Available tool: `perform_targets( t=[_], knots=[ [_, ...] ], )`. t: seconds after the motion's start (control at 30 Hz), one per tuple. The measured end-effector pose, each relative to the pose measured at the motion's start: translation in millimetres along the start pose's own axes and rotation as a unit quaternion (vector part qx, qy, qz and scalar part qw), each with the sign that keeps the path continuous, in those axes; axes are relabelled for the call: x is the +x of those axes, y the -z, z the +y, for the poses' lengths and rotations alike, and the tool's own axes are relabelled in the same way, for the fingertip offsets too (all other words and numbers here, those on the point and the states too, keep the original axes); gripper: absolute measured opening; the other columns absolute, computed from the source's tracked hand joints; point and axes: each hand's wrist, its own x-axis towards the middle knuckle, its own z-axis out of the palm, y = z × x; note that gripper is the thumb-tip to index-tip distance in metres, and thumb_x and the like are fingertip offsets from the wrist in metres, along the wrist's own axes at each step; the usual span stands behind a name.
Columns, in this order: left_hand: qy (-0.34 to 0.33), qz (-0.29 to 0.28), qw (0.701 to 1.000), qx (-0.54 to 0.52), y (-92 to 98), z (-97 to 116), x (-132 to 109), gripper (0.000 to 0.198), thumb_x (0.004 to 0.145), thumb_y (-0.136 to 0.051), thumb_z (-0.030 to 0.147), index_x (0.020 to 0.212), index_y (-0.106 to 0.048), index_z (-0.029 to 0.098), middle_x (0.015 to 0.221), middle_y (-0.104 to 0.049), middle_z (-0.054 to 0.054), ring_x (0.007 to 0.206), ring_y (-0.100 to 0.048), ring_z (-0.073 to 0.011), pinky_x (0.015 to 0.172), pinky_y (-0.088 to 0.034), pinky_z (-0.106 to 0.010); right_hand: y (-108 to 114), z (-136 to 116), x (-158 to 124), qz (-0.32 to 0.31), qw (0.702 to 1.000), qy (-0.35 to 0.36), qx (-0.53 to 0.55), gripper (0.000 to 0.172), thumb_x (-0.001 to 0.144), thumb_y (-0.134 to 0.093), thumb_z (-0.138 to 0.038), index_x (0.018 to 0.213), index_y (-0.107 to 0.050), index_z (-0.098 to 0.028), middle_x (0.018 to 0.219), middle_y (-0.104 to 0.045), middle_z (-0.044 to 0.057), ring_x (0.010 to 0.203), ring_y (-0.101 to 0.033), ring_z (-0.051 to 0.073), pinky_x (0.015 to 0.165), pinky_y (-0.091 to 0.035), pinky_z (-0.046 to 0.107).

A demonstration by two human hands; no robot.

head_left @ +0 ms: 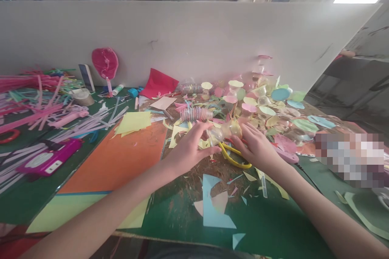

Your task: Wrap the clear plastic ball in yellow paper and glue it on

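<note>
My left hand (189, 148) and my right hand (257, 146) meet at the middle of the table, both with fingers curled round a small clear plastic cup piece (226, 131) held between them. Yellow-handled scissors (233, 156) lie on the table just under and between the hands. A clear ribbed spring-like tube (196, 113) lies just beyond the left hand. Past the right hand spreads a heap of pastel paper discs and clear cups (267, 103).
An orange sheet (121, 158) and yellow paper (133, 122) lie left of the hands. Blue paper scraps (214, 206) sit near the front edge. Pink and white strips (36, 105), a magenta device (48, 160), a pink balloon shape (105, 62) and a white partition (194, 36) fill the left and back.
</note>
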Motion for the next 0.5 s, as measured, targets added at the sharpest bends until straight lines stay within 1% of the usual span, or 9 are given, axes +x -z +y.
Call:
perform_targets(
  t=[0.27,0.5],
  knots=[
    [0.003,-0.006,1.0,0.013,0.6,1.8,0.3,0.052,0.087,-0.06,0.05,0.13,-0.044,0.025,0.12,-0.062,-0.01,0.116,-0.059,-0.0276,0.091,-0.054,-0.042,1.0,-0.4,0.2,-0.011,1.0,0.015,0.017,0.028,0.099,-0.039,-0.034,0.074,-0.041,-0.024,0.068,-0.053,0.003,0.065,-0.05,0.02,0.058,-0.039,0.032],
    [0.007,-0.011,1.0,0.012,0.8,3.5,1.2,0.052,0.087,-0.061,0.049,0.129,-0.044,0.026,0.121,-0.063,-0.009,0.117,-0.06,-0.0274,0.093,-0.053,-0.043,3.6,-1.1,0.6,-0.025,0.999,0.019,0.038,0.021,0.099,-0.042,-0.034,0.084,-0.052,-0.022,0.076,-0.058,0.005,0.071,-0.052,0.022,0.06,-0.04,0.033]
  ],
)
